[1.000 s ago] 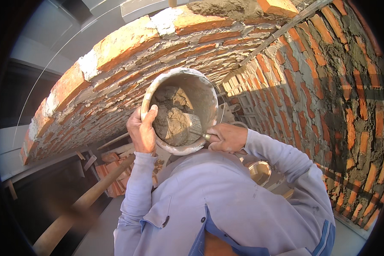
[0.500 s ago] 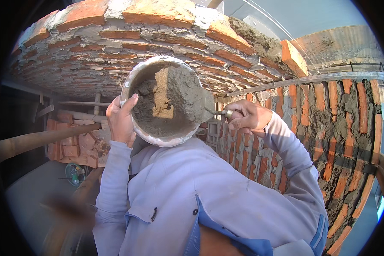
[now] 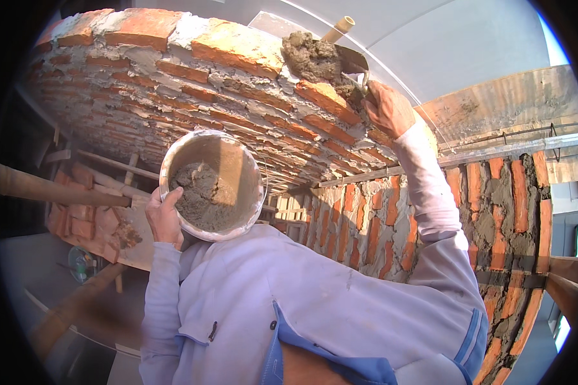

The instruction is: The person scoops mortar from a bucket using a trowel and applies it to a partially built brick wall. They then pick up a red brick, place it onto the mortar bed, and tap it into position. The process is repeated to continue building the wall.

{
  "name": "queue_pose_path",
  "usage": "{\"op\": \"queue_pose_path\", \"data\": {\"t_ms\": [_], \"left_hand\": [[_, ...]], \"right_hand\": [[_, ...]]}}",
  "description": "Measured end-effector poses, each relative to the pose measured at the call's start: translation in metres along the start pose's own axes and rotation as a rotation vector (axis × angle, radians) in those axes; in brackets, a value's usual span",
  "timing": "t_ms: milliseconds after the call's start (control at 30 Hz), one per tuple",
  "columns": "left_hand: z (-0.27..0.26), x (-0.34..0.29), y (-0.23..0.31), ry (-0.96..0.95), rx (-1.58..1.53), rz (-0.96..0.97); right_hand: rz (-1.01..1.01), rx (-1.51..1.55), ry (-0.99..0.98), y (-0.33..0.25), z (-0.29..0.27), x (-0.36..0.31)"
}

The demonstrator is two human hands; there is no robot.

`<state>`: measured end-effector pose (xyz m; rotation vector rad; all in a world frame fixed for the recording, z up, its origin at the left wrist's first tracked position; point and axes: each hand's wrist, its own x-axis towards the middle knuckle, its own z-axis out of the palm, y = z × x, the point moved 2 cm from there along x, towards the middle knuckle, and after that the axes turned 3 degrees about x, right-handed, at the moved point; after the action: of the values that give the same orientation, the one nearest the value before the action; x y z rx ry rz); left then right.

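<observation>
My left hand [image 3: 165,217] grips the rim of a round, whitish bucket [image 3: 258,192], its thumb hooked over the edge. Wet grey mortar [image 3: 202,202] lies in the bucket, which tilts toward me. My right hand [image 3: 390,109] is wrapped around the handle of a trowel [image 3: 353,61], raised over the top of the brick wall [image 3: 237,46]. A thick lump of mortar [image 3: 311,56] sits by the blade at the wall's top edge; whether it still rests on the blade or touches the bricks is hard to tell. The handle is mostly hidden by my fingers.
A second brick wall [image 3: 372,224] with rough mortar joints stands to the right. Wooden poles [image 3: 58,186] and a board holding stacked bricks [image 3: 83,218] are at left. A taut string [image 3: 392,74] runs along the wall top, near a bamboo end [image 3: 340,29].
My right hand has lifted the trowel out of the bucket, up and away to the wall top, carrying mortar. The bucket in my left hand has shifted slightly down and left.
</observation>
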<state>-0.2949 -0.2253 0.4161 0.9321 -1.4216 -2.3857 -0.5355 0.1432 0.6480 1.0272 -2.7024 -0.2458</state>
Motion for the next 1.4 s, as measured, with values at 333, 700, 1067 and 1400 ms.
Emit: {"op": "queue_pose_path", "data": {"t_ms": [333,700,1067,1400], "left_hand": [[-0.015,0.018,-0.017,0.031,0.038,-0.002],[-0.014,0.04,-0.003,-0.103,0.263,-0.004],[-0.029,0.041,0.007,-0.11,0.32,0.05],[-0.026,0.03,0.029,-0.148,0.436,0.043]], "right_hand": [[0.351,0.076,0.166,-0.044,0.005,-0.056],[0.591,0.522,0.124,-0.131,0.075,-0.057],[0.671,0.593,0.138,-0.078,0.085,-0.162],[0.946,1.928,0.745,-0.169,0.137,-0.078]]}}
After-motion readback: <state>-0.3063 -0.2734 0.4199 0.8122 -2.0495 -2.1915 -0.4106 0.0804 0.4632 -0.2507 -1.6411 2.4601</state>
